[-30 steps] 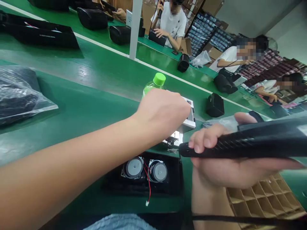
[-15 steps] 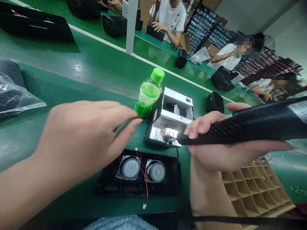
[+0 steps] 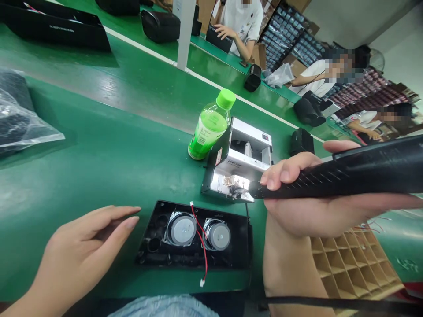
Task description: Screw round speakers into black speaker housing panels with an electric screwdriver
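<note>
My right hand (image 3: 307,207) is closed around a black electric screwdriver (image 3: 340,174), whose tip points at a small white screw-feeder machine (image 3: 239,165). In front of me on the green table lies a black speaker panel (image 3: 194,237) with two round drivers and a red wire. My left hand (image 3: 82,251) rests low at the panel's left end, fingers stretched out and holding nothing. A green bottle (image 3: 211,125) stands beside the machine.
A cardboard divider tray (image 3: 357,264) sits at the right. A clear bag of black parts (image 3: 20,119) lies far left. Beyond a white line, black speakers (image 3: 300,141) ride the belt, a white post (image 3: 184,33) stands, and several people work at the far side.
My left hand has drawn back from the screw-feeder machine, down and left to the speaker panel's end. The right hand keeps hold of the screwdriver.
</note>
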Demonstrator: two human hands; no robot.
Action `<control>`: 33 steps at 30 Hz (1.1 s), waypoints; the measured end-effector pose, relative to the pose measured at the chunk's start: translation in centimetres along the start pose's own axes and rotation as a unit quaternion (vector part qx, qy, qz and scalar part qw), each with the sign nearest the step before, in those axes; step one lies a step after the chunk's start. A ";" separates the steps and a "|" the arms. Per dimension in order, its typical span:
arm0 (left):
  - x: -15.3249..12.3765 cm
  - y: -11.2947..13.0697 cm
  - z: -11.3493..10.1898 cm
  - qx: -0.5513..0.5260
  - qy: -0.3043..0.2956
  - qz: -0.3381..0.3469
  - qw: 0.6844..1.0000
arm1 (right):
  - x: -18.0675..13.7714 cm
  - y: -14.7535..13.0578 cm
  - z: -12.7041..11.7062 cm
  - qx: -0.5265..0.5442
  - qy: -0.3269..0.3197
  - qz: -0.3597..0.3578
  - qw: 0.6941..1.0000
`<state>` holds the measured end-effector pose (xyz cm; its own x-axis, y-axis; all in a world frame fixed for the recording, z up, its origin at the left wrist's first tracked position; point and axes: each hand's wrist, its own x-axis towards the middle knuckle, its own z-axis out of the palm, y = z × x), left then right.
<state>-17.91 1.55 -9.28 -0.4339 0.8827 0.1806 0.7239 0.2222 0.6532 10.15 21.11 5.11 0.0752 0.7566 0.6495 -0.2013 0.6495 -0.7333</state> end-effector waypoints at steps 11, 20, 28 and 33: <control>0.4 -0.3 0.3 -0.019 -0.022 0.012 1.000 | -0.7 -1.2 1.0 0.000 0.027 0.057 0.998; 1.3 1.1 -0.9 -0.018 -0.053 0.040 0.998 | -0.6 -0.2 1.2 -0.044 0.023 0.025 0.998; 1.1 1.4 -0.8 -0.041 -0.063 0.032 0.997 | -0.7 -0.1 1.1 -0.059 0.042 0.034 0.997; 1.2 1.9 -1.0 -0.063 -0.065 0.023 0.996 | -0.8 0.0 1.9 -0.066 0.028 0.026 0.997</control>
<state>-17.62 2.56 -7.09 -0.3229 0.9388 0.1200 0.6646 0.1347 0.7349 8.22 20.33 4.97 0.1235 0.7899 0.6007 -0.0753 0.6110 -0.7880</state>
